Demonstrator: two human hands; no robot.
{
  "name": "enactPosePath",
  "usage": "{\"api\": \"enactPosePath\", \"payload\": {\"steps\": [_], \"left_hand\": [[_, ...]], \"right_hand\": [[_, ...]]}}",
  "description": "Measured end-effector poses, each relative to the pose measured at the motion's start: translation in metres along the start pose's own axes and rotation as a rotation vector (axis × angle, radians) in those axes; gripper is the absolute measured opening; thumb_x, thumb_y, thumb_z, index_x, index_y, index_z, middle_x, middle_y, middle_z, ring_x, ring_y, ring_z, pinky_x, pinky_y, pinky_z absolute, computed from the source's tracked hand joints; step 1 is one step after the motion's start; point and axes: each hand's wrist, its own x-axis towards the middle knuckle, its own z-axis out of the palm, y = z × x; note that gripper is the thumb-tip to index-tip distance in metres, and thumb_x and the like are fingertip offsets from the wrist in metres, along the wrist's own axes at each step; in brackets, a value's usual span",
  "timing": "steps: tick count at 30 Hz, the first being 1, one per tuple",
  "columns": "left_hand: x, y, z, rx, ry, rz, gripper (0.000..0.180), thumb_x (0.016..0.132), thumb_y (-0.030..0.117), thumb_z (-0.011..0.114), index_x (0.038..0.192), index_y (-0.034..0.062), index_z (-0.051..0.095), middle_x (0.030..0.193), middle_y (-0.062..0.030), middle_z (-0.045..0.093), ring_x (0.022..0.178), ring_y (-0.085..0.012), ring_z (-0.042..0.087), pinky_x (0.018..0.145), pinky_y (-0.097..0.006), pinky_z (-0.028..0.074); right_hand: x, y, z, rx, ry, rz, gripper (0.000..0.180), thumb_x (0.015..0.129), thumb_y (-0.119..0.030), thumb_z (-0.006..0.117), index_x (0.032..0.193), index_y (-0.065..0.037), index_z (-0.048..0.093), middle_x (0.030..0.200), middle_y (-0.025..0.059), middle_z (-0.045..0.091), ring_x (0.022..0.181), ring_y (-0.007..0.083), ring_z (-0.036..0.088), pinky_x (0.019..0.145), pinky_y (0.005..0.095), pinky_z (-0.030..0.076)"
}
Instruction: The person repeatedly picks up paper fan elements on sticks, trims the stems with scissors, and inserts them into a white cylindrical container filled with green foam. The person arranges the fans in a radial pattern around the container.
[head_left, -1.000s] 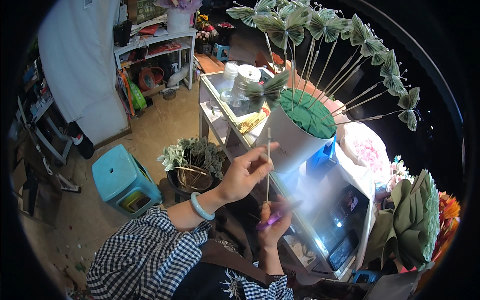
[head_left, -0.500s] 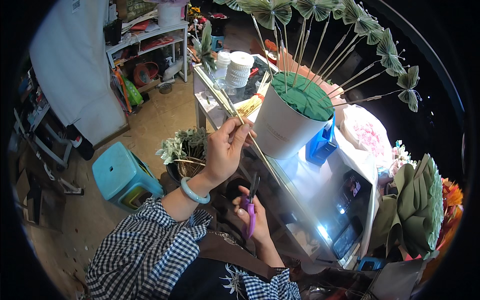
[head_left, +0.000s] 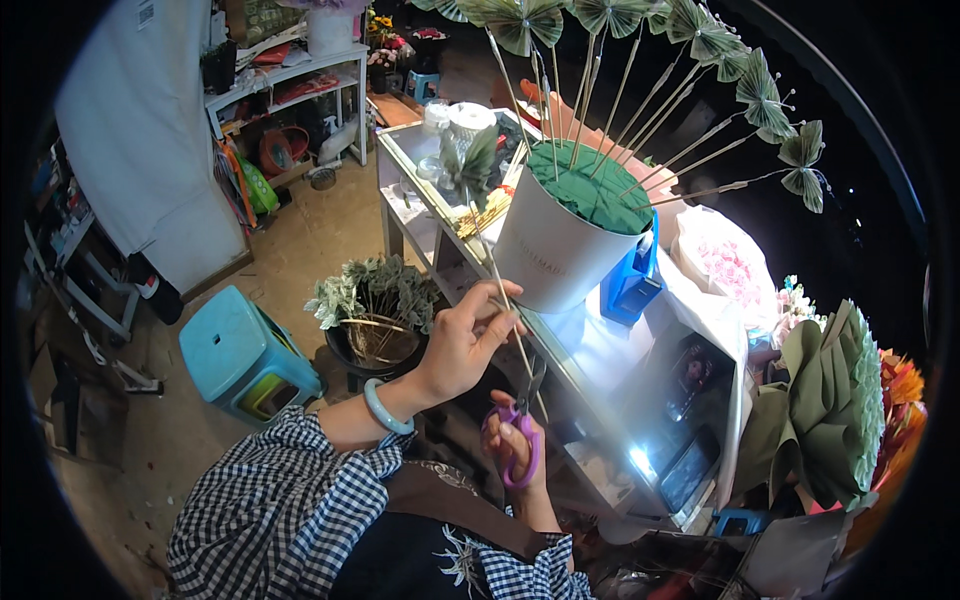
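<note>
Pinching a slim stick (head_left: 492, 262) between thumb and fingers, the left hand (head_left: 468, 338) steadies it at a slant along the near edge of the table (head_left: 600, 360). At the stick's upper end sits a butterfly (head_left: 470, 165), dark grey-green, its wings gathered into pleats and angled so that the full outline is hard to read. The stick is pale tan and straight, and its lower end passes the left hand to the scissors (head_left: 537, 440). These have purple loop handles and dark blades, which cross close to the stick; whether they grip it I cannot tell. The right hand (head_left: 508, 440) curls around the handles, below the left. Just beyond, a white pot (head_left: 555, 255) with a green top (head_left: 580, 190) bears a fan of similar sticks carrying paler, pleated green butterflies (head_left: 610, 12), some with bead-tipped feelers.
</note>
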Motion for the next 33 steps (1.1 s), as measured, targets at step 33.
{"api": "enactPosePath", "payload": {"steps": [33], "left_hand": [[0.013, -0.007, 0.014, -0.347, -0.3, -0.106, 0.052, 0.09, 0.001, 0.055, 0.135, 0.0073, 0.03, 0.095, -0.0108, 0.063, 0.084, -0.0185, 0.065, 0.075, -0.029, 0.054]], "right_hand": [[-0.062, 0.015, -0.039, 0.583, -0.24, 0.325, 0.055, 0.087, -0.027, 0.054, 0.132, 0.001, 0.04, 0.079, 0.0027, 0.043, 0.064, 0.0113, 0.042, 0.055, 0.0232, 0.038]]}}
